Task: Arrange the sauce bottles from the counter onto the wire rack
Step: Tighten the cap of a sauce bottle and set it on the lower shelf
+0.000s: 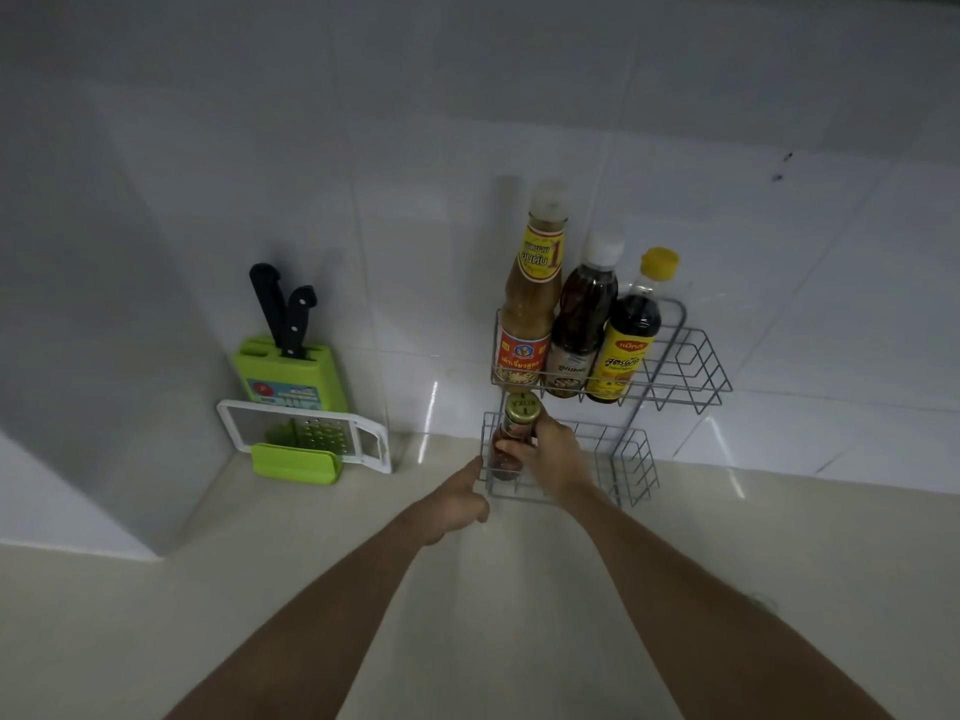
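Note:
A two-tier grey wire rack (691,366) stands against the tiled wall. Its upper tier holds three bottles: a tan sauce bottle (530,304) at the left, a dark bottle with a white cap (582,319) in the middle, and a dark bottle with a yellow cap (631,330) at the right. My right hand (553,454) grips a small red sauce bottle with a gold lid (517,428) at the left end of the lower tier. My left hand (457,498) rests at the rack's lower left corner, fingers curled, touching the wire.
A green knife block (291,374) with two black-handled knives stands in the left corner. A white and green grater (306,436) leans in front of it. The beige counter (156,615) stretches toward me. The right parts of both rack tiers hold nothing.

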### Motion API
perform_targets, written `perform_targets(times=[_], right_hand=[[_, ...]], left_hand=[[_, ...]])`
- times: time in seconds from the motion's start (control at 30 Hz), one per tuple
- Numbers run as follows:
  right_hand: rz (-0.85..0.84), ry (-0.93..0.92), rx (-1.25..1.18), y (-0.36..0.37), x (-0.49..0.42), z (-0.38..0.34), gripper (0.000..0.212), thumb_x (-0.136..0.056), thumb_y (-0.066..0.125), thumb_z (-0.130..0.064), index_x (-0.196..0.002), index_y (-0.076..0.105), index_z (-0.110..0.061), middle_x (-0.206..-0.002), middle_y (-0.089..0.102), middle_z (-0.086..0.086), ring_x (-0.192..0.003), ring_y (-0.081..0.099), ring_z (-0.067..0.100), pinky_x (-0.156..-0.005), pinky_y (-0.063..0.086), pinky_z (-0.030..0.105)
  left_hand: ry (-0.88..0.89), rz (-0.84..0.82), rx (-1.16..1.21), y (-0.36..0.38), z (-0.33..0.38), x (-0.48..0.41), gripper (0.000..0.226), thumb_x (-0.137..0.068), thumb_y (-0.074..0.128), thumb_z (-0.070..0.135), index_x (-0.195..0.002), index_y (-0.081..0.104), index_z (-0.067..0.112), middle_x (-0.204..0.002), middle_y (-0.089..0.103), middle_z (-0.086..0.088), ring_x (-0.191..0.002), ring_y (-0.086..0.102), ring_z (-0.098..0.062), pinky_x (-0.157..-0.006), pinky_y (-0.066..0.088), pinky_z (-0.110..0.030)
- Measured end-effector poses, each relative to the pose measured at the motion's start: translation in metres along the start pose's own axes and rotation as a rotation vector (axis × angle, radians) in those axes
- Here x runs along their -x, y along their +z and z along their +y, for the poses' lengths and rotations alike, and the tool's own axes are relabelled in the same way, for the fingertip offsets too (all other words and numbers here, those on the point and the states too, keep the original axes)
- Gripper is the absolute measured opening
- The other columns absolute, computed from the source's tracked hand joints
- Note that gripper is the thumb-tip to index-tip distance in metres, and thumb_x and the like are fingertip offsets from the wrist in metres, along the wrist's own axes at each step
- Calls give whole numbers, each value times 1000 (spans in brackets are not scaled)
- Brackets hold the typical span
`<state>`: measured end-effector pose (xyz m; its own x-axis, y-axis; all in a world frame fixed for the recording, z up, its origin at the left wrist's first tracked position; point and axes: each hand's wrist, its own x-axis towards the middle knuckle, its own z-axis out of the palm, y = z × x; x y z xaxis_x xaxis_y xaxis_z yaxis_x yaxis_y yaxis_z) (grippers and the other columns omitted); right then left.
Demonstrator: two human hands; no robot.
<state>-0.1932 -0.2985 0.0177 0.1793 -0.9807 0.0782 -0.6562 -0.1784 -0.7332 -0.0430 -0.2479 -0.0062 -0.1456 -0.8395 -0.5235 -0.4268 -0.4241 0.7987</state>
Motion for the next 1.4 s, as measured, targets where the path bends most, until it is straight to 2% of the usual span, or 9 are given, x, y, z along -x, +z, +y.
perform_targets(times=[0.17, 0.33, 0.47, 0.63, 0.8, 0.9, 1.13, 1.27, 1.4], right_hand=[[-45, 36, -3, 1, -11, 3, 51, -80, 76, -29, -121, 53, -9, -114, 69, 11, -104, 65, 26, -83, 45, 24], [-70, 38, -27, 7, -13, 0, 51, -84, 72, -29, -126, 50, -10, -120, 67, 13, -109, 64, 28, -91, 48, 32], [-70, 56, -11, 11, -9, 0, 48, -89, 66, -32, -125, 47, -8, -121, 66, 14, -110, 63, 30, -94, 51, 41], [-123, 120, -101, 8, -4, 4, 43, -94, 58, -26, -131, 43, -10, -127, 63, 13, -114, 60, 29, -90, 48, 34], [-221, 218, -215, 5, -4, -1, 54, -92, 58, -16, -139, 33, -17, -135, 56, 10, -120, 55, 28, -90, 41, 34], [-241, 250, -262, 5, -4, -3, 57, -91, 60, -15, -140, 30, -18, -137, 54, 10, -123, 53, 29, -97, 42, 40], [-248, 228, -201, 4, 4, 5, 68, -87, 65, -20, -142, 26, -20, -136, 54, 10, -104, 53, 21, -83, 40, 32], [-250, 222, -209, 1, 13, 9, 75, -86, 68, -20, -145, 23, -20, -143, 48, 15, -122, 51, 28, -77, 39, 27], [-262, 184, -210, -4, 25, 8, 80, -83, 73, -28, -146, 23, -19, -143, 50, 11, -118, 49, 19, -87, 34, 28]], left_hand=[[14, -20, 2, 0, -1, 0, 90, -80, 49, -8, -153, 7, 24, -162, 11, -3, -146, 17, -23, -108, 29, -30], [79, -52, -29, -2, 1, 1, 94, -78, 42, -14, -152, 6, 31, -160, 18, -2, -143, 23, -22, -97, 35, -26], [97, -69, -32, 0, -3, 3, 95, -77, 40, -17, -152, 5, 30, -160, 16, -1, -144, 17, -17, -99, 27, -23], [45, -33, -54, 0, -10, 7, 87, -82, 43, -12, -152, 6, 22, -160, 14, -2, -146, 16, -20, -100, 25, -21], [-11, -18, -87, 4, -20, 19, 85, -86, 47, -7, -153, 3, 20, -162, 5, -2, -148, 11, -22, -115, 22, -31], [5, -18, -98, 3, -22, 25, 85, -86, 48, -7, -153, 4, 21, -162, 4, -3, -148, 11, -22, -116, 21, -32], [43, 33, -104, -2, -21, 34, 84, -86, 50, -4, -153, 7, 25, -162, 6, -2, -148, 12, -20, -117, 22, -30], [49, 58, -120, -2, -18, 38, 85, -86, 52, -1, -152, 8, 28, -162, 7, 0, -148, 13, -19, -113, 22, -27], [58, 69, -121, 0, -18, 41, 85, -85, 52, -1, -152, 8, 29, -162, 7, 1, -148, 13, -18, -112, 22, -26]])
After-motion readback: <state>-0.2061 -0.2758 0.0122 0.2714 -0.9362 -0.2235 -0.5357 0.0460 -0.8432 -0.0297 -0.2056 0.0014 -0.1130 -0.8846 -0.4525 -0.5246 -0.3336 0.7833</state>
